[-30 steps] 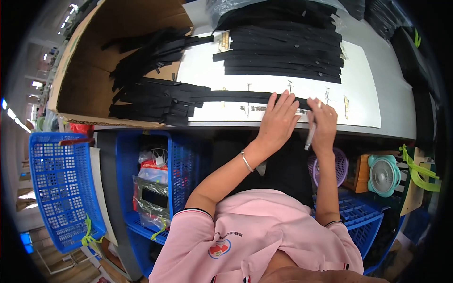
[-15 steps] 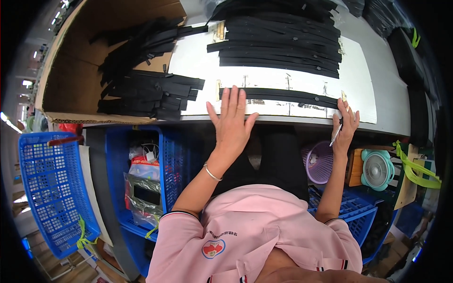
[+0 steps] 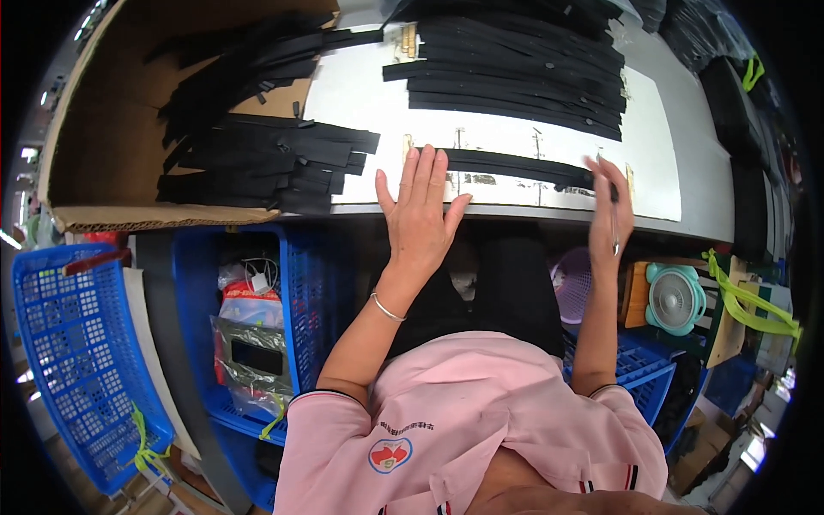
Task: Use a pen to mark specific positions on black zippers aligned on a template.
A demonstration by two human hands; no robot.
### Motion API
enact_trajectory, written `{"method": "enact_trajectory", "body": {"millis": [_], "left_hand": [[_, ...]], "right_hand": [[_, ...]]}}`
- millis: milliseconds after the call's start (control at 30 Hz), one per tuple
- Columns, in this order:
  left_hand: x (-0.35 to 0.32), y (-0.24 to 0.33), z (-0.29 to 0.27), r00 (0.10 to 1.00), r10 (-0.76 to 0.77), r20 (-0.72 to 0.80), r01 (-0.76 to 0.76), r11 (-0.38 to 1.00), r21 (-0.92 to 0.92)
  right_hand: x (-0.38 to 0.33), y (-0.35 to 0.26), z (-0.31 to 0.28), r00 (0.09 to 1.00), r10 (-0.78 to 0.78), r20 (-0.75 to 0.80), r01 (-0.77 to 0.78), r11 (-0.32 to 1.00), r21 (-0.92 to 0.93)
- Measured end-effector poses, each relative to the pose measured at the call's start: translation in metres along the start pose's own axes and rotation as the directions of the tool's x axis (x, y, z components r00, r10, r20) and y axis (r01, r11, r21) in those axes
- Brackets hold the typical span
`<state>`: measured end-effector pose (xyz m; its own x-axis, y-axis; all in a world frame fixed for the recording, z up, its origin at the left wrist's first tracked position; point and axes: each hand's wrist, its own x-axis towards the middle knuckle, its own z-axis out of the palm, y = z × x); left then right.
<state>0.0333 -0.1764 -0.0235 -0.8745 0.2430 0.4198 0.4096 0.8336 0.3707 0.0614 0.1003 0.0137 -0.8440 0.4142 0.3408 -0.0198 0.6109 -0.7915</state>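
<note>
A long black strip [image 3: 515, 166] lies flat across the white tabletop [image 3: 360, 94], near its front edge. My left hand [image 3: 421, 215] is spread flat, fingers apart, with its fingertips at the strip's left end. My right hand [image 3: 611, 210] rests on the strip's right end, with a thin pale tool tucked in its fingers. Behind the strip lies a neat stack of the same black strips [image 3: 515, 77]. A looser pile of black strips [image 3: 257, 163] lies to the left, partly on a sheet of cardboard [image 3: 94, 154].
Below the table edge stand a blue crate [image 3: 193, 283] holding bagged items, a blue mesh basket [image 3: 69, 343] at far left, a purple basket [image 3: 573, 283] and a small teal fan [image 3: 674, 296]. More black goods line the table's right side.
A second ago my hands were close together on the strip. The left has slid to its left end and the right toward its right end.
</note>
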Motion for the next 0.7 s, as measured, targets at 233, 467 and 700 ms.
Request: {"method": "enact_trajectory", "body": {"millis": [233,467,700], "left_hand": [[0.000,0.000,0.002,1.000,-0.010,-0.003,0.010,1.000,0.011],[-0.001,0.001,0.002,1.000,-0.010,-0.011,0.010,1.000,0.006],[0.000,0.001,0.003,0.999,-0.009,-0.038,0.008,1.000,-0.017]], "right_hand": [[0.014,-0.069,0.081,0.929,0.060,0.366,-0.193,0.920,0.340],[0.009,-0.064,0.122,0.921,-0.152,0.358,0.015,0.933,0.358],[0.010,-0.058,0.129,0.920,-0.249,0.304,0.167,0.948,0.270]]}}
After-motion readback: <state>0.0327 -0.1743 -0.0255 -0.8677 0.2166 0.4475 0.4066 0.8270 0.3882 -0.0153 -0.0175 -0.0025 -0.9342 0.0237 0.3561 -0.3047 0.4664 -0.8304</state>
